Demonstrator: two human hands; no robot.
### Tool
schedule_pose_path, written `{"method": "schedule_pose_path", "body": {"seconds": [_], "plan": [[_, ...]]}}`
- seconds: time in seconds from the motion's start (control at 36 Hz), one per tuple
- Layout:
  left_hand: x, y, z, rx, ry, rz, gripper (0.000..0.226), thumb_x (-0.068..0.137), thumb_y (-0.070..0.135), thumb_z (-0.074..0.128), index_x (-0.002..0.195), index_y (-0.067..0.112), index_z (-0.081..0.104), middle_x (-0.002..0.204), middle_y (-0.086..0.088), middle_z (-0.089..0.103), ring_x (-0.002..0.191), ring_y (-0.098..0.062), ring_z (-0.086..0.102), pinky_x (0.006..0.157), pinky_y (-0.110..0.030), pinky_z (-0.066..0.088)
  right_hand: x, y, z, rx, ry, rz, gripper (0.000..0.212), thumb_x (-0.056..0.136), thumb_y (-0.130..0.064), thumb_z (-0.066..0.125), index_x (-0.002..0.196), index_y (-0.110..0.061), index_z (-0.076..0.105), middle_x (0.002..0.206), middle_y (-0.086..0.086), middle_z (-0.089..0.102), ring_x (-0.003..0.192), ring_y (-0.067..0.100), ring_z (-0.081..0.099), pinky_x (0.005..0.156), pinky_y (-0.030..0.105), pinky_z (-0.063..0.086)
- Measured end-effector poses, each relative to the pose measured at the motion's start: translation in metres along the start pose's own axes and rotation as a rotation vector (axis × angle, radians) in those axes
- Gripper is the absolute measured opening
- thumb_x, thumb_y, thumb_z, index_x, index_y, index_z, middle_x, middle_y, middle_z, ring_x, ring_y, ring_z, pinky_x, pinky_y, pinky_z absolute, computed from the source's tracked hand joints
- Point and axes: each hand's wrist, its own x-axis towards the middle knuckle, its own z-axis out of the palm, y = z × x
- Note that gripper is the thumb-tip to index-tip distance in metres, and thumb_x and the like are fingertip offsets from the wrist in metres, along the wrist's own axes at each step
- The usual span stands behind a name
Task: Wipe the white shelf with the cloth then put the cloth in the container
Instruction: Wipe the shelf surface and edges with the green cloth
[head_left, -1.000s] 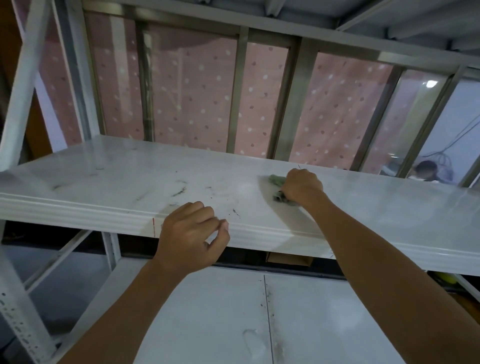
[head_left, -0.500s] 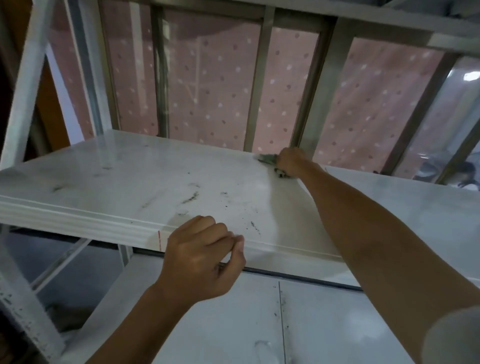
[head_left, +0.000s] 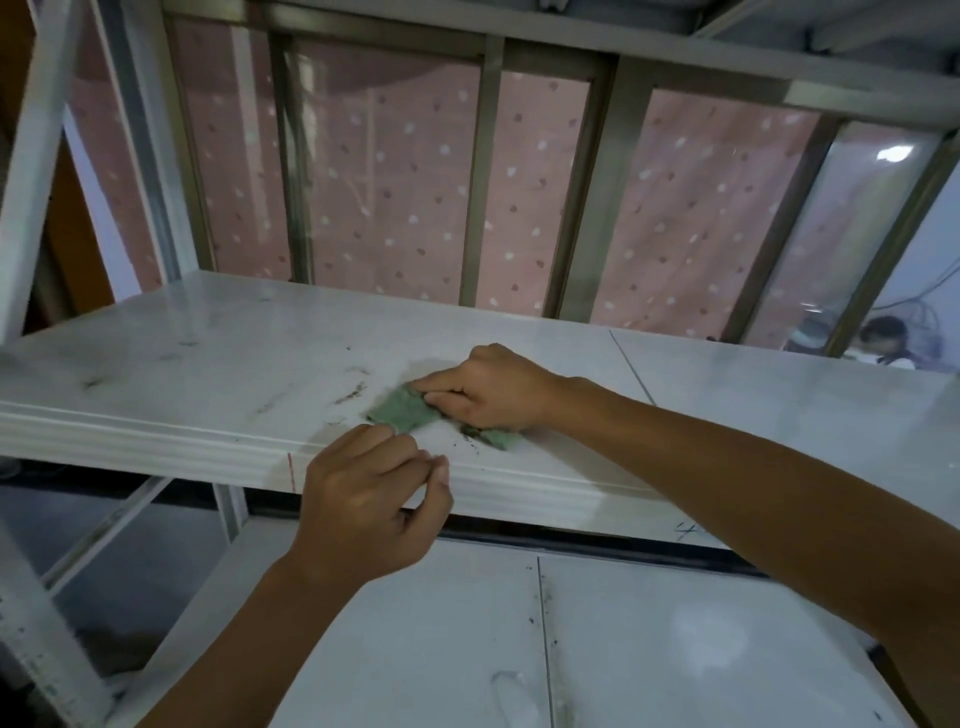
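Observation:
The white shelf (head_left: 218, 358) runs across the middle of the view, with dark smudges and crumbs on its surface. A green cloth (head_left: 408, 410) lies flat on it near the front edge. My right hand (head_left: 488, 387) presses down on the cloth's right part, fingers pinching it. My left hand (head_left: 371, 499) hangs in front of the shelf's front lip, just below the cloth, fingers curled loosely with nothing in them. No container is in view.
A lower white shelf (head_left: 649, 639) lies beneath, with specks of dirt. White metal uprights (head_left: 31, 171) stand at the left. Behind the shelf are window bars (head_left: 480, 171) and a pink dotted curtain. A person (head_left: 880, 338) is visible far right.
My right hand has pulled the cloth from the shelf's back edge toward the front, close to my left hand. The left hand stays at the front lip.

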Motion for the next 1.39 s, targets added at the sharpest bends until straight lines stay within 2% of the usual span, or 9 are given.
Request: {"method": "schedule_pose_path", "body": {"seconds": [0.11, 0.17, 0.25, 0.44, 0.53, 0.72, 1.0, 1.25, 1.39], "plan": [[0.0, 0.0, 0.0, 0.009, 0.005, -0.005, 0.025, 0.087, 0.006, 0.067, 0.063, 0.001, 0.072, 0.061, -0.005, 0.065, 0.052, -0.024, 0.051, 0.052, -0.036, 0.042, -0.006, -0.004, -0.01, -0.061, -0.05, 0.193, 0.032, 0.1, -0.026, 0.045, 0.126, -0.025, 0.065, 0.088, 0.004, 0.074, 0.066, 0.013, 0.048, 0.068, 0.031, 0.046], [0.0, 0.0, -0.001, 0.013, -0.004, -0.001, 0.024, 0.087, 0.006, 0.067, 0.063, 0.002, 0.072, 0.061, -0.004, 0.064, 0.051, -0.024, 0.05, 0.051, -0.035, 0.042, -0.014, 0.01, -0.009, -0.174, -0.074, 0.375, 0.028, 0.097, -0.024, 0.042, 0.105, -0.021, 0.068, 0.088, 0.007, 0.072, 0.068, 0.019, 0.052, 0.065, 0.033, 0.045], [0.0, -0.001, -0.003, 0.004, -0.018, -0.002, 0.025, 0.088, 0.006, 0.067, 0.064, 0.002, 0.073, 0.06, -0.004, 0.064, 0.05, -0.022, 0.049, 0.051, -0.034, 0.041, -0.043, 0.037, -0.016, -0.279, -0.133, 0.737, 0.018, 0.091, -0.022, 0.041, 0.081, -0.016, 0.054, 0.09, 0.012, 0.066, 0.071, 0.027, 0.051, 0.064, 0.033, 0.04], [-0.002, 0.0, -0.001, -0.015, 0.01, -0.022, 0.028, 0.087, 0.004, 0.069, 0.06, 0.002, 0.069, 0.058, -0.004, 0.064, 0.049, -0.022, 0.049, 0.049, -0.035, 0.042, -0.117, 0.05, -0.045, -0.312, -0.132, 1.148, 0.021, 0.094, -0.022, 0.044, 0.1, -0.008, 0.058, 0.103, 0.016, 0.062, 0.086, 0.031, 0.055, 0.07, 0.034, 0.043], [-0.002, 0.001, -0.002, -0.01, 0.015, -0.03, 0.029, 0.089, 0.006, 0.068, 0.061, 0.003, 0.07, 0.059, -0.004, 0.064, 0.05, -0.022, 0.05, 0.05, -0.035, 0.043, -0.119, 0.039, -0.048, -0.317, -0.138, 1.157, 0.024, 0.093, -0.02, 0.045, 0.105, -0.005, 0.059, 0.104, 0.016, 0.062, 0.094, 0.033, 0.058, 0.07, 0.035, 0.043], [-0.004, 0.001, -0.007, -0.011, -0.009, -0.052, 0.029, 0.09, 0.009, 0.067, 0.062, 0.005, 0.071, 0.061, -0.001, 0.065, 0.052, -0.02, 0.051, 0.052, -0.034, 0.044, -0.068, -0.029, -0.035, -0.28, -0.145, 0.962, 0.01, 0.087, -0.017, 0.046, 0.086, -0.011, 0.054, 0.092, 0.014, 0.063, 0.074, 0.028, 0.049, 0.066, 0.034, 0.045], [-0.002, -0.004, -0.019, -0.055, -0.069, 0.004, 0.018, 0.09, 0.006, 0.064, 0.075, 0.003, 0.075, 0.079, -0.005, 0.073, 0.068, -0.024, 0.062, 0.061, -0.037, 0.052, -0.003, -0.104, -0.016, -0.101, -0.055, 0.875, 0.022, 0.089, -0.017, 0.05, 0.106, -0.008, 0.059, 0.105, 0.012, 0.06, 0.094, 0.029, 0.058, 0.067, 0.032, 0.041], [-0.011, -0.026, -0.037, 0.001, -0.111, 0.018, 0.008, 0.088, 0.008, 0.072, 0.087, 0.003, 0.078, 0.09, -0.008, 0.074, 0.081, -0.026, 0.068, 0.073, -0.034, 0.057, -0.041, -0.083, -0.032, -0.282, -0.073, 1.056, 0.018, 0.091, -0.017, 0.045, 0.103, -0.012, 0.058, 0.083, 0.005, 0.053, 0.077, 0.023, 0.051, 0.064, 0.033, 0.043], [-0.021, -0.046, -0.063, 0.084, -0.083, -0.003, 0.007, 0.091, 0.003, 0.072, 0.088, 0.0, 0.077, 0.088, -0.011, 0.072, 0.078, -0.029, 0.067, 0.07, -0.038, 0.057, -0.071, -0.064, -0.041, -0.338, -0.058, 1.218, 0.021, 0.092, -0.016, 0.044, 0.104, -0.01, 0.06, 0.092, 0.008, 0.062, 0.086, 0.026, 0.059, 0.067, 0.033, 0.045]]}}
